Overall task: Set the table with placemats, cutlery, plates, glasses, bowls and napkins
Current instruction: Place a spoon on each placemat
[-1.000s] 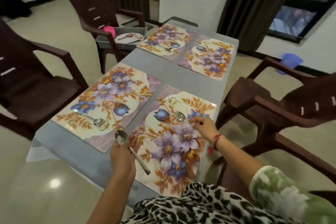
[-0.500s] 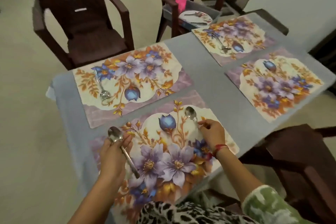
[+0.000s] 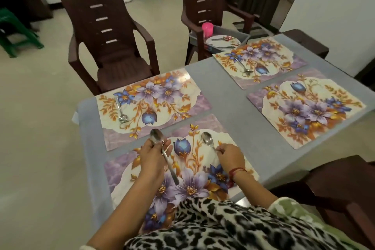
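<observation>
Several floral placemats lie on the grey table (image 3: 227, 105). Over the nearest placemat (image 3: 194, 180), my left hand (image 3: 152, 158) grips a steel spoon (image 3: 157, 138) near its bowl, handle pointing back toward me. My right hand (image 3: 230, 157) pinches the handle of a second spoon (image 3: 207, 139), whose bowl lies on that placemat. One spoon (image 3: 121, 114) rests on the far-left placemat (image 3: 150, 101). Another spoon (image 3: 243, 68) rests on the far placemat (image 3: 261, 59). The right placemat (image 3: 306, 107) carries no cutlery.
A grey tray (image 3: 242, 36) on a brown chair (image 3: 205, 6) holds a plate (image 3: 223, 41) with cutlery and a pink cup (image 3: 207, 28). Another brown chair (image 3: 109, 32) stands at the table's left side, and a third chair (image 3: 341, 191) at the right.
The view has swung left and up, showing more of the chairs. Both hands keep their spoons over the nearest placemat; the right hand's spoon stays on the mat.
</observation>
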Available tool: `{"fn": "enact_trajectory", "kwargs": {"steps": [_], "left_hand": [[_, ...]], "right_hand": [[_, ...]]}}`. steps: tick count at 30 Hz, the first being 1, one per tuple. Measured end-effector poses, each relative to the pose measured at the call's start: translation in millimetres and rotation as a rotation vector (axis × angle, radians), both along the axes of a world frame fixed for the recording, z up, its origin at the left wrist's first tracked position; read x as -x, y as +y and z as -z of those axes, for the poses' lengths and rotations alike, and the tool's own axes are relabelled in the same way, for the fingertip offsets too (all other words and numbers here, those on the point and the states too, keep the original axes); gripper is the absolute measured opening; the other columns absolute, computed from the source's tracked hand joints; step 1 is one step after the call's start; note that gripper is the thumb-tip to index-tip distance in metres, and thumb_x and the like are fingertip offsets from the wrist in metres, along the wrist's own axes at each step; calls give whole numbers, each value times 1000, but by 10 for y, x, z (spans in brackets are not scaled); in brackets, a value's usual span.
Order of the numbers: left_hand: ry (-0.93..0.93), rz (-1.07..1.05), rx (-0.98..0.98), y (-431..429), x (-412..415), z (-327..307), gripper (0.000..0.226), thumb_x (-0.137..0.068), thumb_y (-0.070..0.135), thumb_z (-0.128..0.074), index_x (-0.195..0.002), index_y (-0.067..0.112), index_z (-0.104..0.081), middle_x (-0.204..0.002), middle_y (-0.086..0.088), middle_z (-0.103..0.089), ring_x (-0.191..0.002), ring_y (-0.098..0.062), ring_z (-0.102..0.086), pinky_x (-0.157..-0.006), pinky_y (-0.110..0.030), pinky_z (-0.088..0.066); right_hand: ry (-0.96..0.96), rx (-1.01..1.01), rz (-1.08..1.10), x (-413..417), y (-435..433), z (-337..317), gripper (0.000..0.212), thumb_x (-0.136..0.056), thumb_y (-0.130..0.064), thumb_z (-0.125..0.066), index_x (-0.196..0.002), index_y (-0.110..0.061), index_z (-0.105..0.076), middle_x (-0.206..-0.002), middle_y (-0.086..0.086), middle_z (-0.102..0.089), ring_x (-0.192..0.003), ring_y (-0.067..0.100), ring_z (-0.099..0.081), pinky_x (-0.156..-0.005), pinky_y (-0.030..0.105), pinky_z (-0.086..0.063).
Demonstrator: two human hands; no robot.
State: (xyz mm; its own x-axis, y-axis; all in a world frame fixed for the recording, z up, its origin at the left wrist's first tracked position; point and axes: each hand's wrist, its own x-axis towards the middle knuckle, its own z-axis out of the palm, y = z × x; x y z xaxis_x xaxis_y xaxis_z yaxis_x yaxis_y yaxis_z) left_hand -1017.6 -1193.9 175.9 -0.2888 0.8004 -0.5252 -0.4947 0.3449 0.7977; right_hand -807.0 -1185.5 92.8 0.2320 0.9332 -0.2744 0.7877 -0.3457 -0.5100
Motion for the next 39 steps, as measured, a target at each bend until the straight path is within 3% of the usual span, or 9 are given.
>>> {"fn": "enact_trajectory", "kwargs": {"steps": [3,6,9,14,18,23,27,35,39], "left_hand": [[-7,36,-12,4,-27,-8,20,-98,-2,-41,-91,12,-54,-93,-9,-60,-81,-15,-65,-67,-23,-57],[-72,48,-16,23,-123,4,16,-97,-2,-45,-91,10,-53,-93,-10,-62,-80,-17,-65,-60,-23,-54],[-152,76,-31,-38,-323,-20,14,-96,-4,-45,-99,8,-51,-95,-12,-64,-84,-18,-66,-74,-31,-54],[-136,123,-47,-20,-658,-124,24,-92,-10,-43,-95,11,-54,-102,-14,-66,-93,-20,-65,-65,-26,-57],[-66,156,-43,143,-972,-96,24,-92,-11,-41,-96,9,-54,-104,-15,-65,-93,-21,-64,-82,-35,-53],[-65,162,-14,535,-1685,-11,16,-93,-1,-49,-100,14,-53,-88,-5,-64,-79,-15,-60,-71,-22,-48],[-64,203,8,951,-2553,85,23,-94,5,-52,-116,13,-49,-106,-6,-64,-99,-17,-61,-81,-21,-47],[-45,335,61,1415,-3941,67,14,-96,3,-46,-105,11,-53,-98,-6,-65,-92,-16,-63,-95,-31,-44],[8,299,75,1523,-4042,96,17,-94,2,-49,-110,8,-54,-97,-7,-66,-96,-21,-63,-100,-34,-41]], "right_hand": [[127,-128,35,-28,-63,-147,30,-86,-17,-62,-115,-15,-65,-115,9,-61,-104,25,-57,-93,33,-45],[402,-271,52,6,-75,-491,13,-83,-21,-70,-95,-17,-68,-94,3,-68,-87,17,-62,-80,27,-51],[713,-55,-158,124,-110,-769,8,-80,-13,-73,-86,-17,-69,-88,4,-70,-82,14,-65,-76,21,-53],[715,68,-257,143,-81,-753,14,-78,-6,-72,-89,-12,-66,-69,4,-68,-65,10,-63,-70,26,-51],[855,114,-235,-207,73,-772,10,-79,-1,-71,-75,-9,-66,-62,5,-60,-55,7,-56,-59,20,-49],[878,121,-200,-1228,505,-699,10,-83,1,-65,-76,-6,-66,-59,3,-60,-51,8,-54,-53,19,-45],[856,98,-14,-2500,909,-561,7,-84,2,-63,-79,-3,-65,-62,6,-57,-54,14,-49,-53,22,-42],[556,-58,366,-4900,1581,-350,19,-84,8,-61,-70,-4,-61,-40,-8,-53,-34,0,-44,-36,14,-37],[442,-95,406,-5422,1956,-116,3,-81,5,-64,-78,4,-65,-63,5,-59,-62,8,-55,-50,9,-43]]}}
